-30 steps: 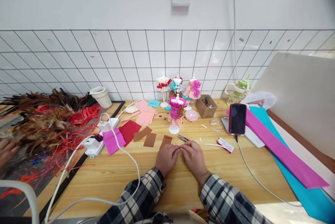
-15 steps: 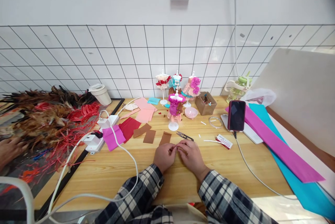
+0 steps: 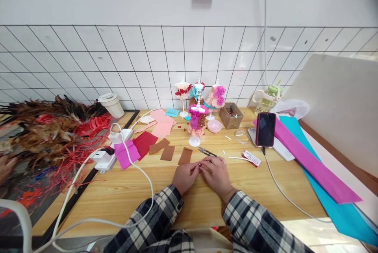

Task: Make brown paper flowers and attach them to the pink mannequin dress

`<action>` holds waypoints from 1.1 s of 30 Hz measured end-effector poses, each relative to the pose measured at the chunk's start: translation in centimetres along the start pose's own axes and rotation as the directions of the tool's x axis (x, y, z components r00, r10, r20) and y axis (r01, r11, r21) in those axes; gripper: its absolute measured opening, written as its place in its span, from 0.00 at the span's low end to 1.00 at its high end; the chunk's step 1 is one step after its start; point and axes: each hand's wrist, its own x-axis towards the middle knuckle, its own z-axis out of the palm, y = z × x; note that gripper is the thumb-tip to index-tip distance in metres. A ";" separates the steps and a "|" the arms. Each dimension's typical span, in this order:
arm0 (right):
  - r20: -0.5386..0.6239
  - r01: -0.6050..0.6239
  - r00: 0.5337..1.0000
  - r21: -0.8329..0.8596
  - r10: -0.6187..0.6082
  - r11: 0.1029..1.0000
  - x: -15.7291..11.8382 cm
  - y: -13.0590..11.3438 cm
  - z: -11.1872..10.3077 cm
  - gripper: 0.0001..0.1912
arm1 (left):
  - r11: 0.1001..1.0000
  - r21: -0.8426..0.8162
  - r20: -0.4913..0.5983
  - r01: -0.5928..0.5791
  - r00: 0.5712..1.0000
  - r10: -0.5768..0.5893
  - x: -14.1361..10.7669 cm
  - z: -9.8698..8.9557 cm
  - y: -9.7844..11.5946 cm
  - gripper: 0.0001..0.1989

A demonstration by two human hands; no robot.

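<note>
My left hand [image 3: 185, 178] and my right hand [image 3: 217, 175] meet fingertip to fingertip above the wooden table. Both are closed in a pinch; whatever lies between the fingers is too small and hidden to name. Just beyond them are thread snips [image 3: 207, 152] and a brown paper piece [image 3: 185, 156], with another brown piece [image 3: 167, 153] to the left. Behind the snips stands a small dress form [image 3: 197, 121] in a magenta and pink paper dress. Several similar forms, including a pink one [image 3: 215, 97], stand farther back.
Left lie a white power strip [image 3: 104, 160], looping cables, feathers [image 3: 44, 127] and another person's hand [image 3: 6, 166]. A pink bowl [image 3: 214, 126], a cardboard box [image 3: 231, 115], a wire coil [image 3: 242, 137] and a propped phone [image 3: 265, 130] stand right, beside long paper strips [image 3: 315, 162].
My hands stay pinched together in nearly the same place. The view has shifted slightly. At the far left, the other person's hand has drawn back toward the edge.
</note>
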 end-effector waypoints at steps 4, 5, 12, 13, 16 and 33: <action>-0.029 -0.010 1.000 0.008 0.011 1.000 0.0 -0.1 -0.1 0.10 | 1.000 0.024 -0.012 -0.001 1.000 0.002 0.1 -0.1 0.0 0.15; -0.029 -0.011 1.000 0.011 0.012 1.000 0.0 0.0 -0.1 0.10 | 1.000 0.023 -0.017 -0.002 1.000 0.002 0.1 -0.1 0.0 0.15; -0.038 -0.038 0.998 0.039 0.039 0.999 0.2 -0.1 0.1 0.06 | 1.000 -0.015 -0.028 -0.023 0.999 0.023 -0.2 -0.1 -0.3 0.13; -0.029 -0.035 0.999 0.044 0.037 0.998 0.2 -0.1 0.0 0.06 | 1.000 -0.014 -0.026 -0.024 0.999 0.023 -0.2 0.0 -0.3 0.13; 0.019 -0.006 1.000 0.067 0.005 0.998 0.3 -0.3 -0.1 0.06 | 0.999 0.024 -0.026 -0.022 0.999 0.023 -0.1 0.0 -0.4 0.13; 0.033 0.000 0.999 0.047 -0.001 0.999 0.2 -0.1 0.0 0.09 | 1.000 -0.003 0.036 -0.001 0.999 0.001 0.4 0.1 -0.4 0.16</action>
